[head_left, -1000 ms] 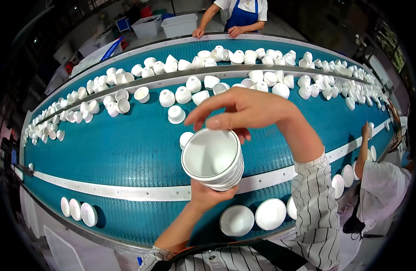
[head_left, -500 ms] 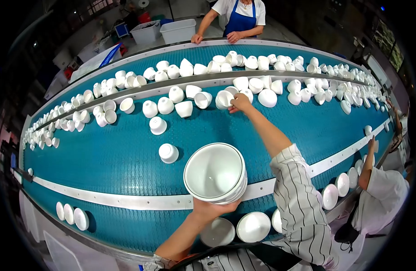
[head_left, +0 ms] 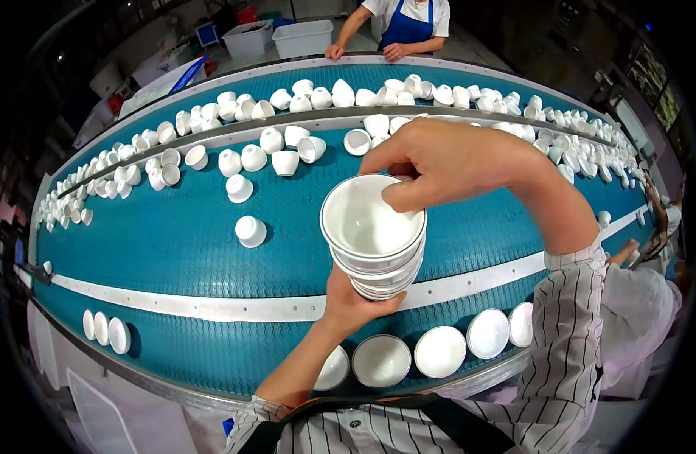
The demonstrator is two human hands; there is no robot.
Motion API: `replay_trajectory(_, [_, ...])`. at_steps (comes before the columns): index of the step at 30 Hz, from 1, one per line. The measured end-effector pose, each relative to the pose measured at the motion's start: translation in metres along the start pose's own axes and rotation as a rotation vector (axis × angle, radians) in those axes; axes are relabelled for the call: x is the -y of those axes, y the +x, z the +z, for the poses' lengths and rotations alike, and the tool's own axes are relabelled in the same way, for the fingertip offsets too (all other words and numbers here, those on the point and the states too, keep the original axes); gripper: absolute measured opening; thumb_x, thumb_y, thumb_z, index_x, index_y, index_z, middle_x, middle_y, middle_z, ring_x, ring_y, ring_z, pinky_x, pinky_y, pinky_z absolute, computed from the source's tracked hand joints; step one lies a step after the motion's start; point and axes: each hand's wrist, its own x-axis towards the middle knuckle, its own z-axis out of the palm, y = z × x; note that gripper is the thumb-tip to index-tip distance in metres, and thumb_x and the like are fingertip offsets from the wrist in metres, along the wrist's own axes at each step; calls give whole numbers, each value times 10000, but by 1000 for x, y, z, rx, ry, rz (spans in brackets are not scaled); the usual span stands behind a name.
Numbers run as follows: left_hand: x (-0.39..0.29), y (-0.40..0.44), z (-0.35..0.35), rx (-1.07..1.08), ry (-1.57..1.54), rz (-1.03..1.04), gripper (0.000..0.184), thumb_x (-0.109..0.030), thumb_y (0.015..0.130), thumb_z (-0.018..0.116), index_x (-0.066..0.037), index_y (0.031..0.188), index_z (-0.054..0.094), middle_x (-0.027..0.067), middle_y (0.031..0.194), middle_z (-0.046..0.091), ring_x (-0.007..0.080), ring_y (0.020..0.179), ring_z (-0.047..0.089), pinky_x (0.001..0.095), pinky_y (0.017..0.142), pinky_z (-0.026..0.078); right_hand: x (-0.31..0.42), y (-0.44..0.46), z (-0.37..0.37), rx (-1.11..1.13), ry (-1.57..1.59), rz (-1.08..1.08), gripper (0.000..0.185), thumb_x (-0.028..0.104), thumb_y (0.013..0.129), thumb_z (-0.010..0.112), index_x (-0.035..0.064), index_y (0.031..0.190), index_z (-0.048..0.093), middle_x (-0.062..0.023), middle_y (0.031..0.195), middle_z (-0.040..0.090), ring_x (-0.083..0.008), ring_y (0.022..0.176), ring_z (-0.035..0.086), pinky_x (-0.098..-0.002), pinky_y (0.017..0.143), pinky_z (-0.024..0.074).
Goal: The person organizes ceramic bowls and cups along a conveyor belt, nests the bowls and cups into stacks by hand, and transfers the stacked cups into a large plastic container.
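A stack of nested white cups (head_left: 380, 281) stands nearly upright over the near belt rail, its open mouths facing up. My left hand (head_left: 352, 303) is wrapped around its base from below. On top, my right hand (head_left: 450, 163) pinches the rim of the uppermost white cup (head_left: 354, 216), thumb inside and fingers outside. This cup sits in or on the stack; how deep is hidden. Left of the stack, two upside-down cups, one nearer (head_left: 250, 231) and one farther (head_left: 239, 189), rest on the teal belt (head_left: 159, 250).
Many white cups (head_left: 285, 163) lie along both sides of the raised divider (head_left: 234, 137). On the near strip stand several tilted bowls (head_left: 381, 361) and three more (head_left: 119, 335) at left. A co-worker in a blue apron (head_left: 408, 30) leans on the far edge. Another person's sleeve (head_left: 639, 318) is at right.
My right hand has come back from the far cups to the top of the stack, bringing a cup. The stack is raised slightly. The belt's cups appear farther left and higher in view.
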Motion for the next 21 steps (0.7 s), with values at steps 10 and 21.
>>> replay_trajectory(10, [56,-5,31,133,38,-30,1238,-347,412,921,-42,1396,235,178,1365,375,318,1262,391,428,1038,336,-72,-49,-1,282,408,449,654,388,753,566,-103,1180,495,-189,1138,585,-240,888,652,-323,879,479])
replay_trajectory(21, [81,-18,90,95,32,-210,1101,-261,478,913,-51,1357,283,151,1314,423,294,1224,437,408,1014,371,-218,-125,44,72,1188,351,452,295,884,589,1,1217,507,-99,1157,582,-118,973,589,-291,820,505])
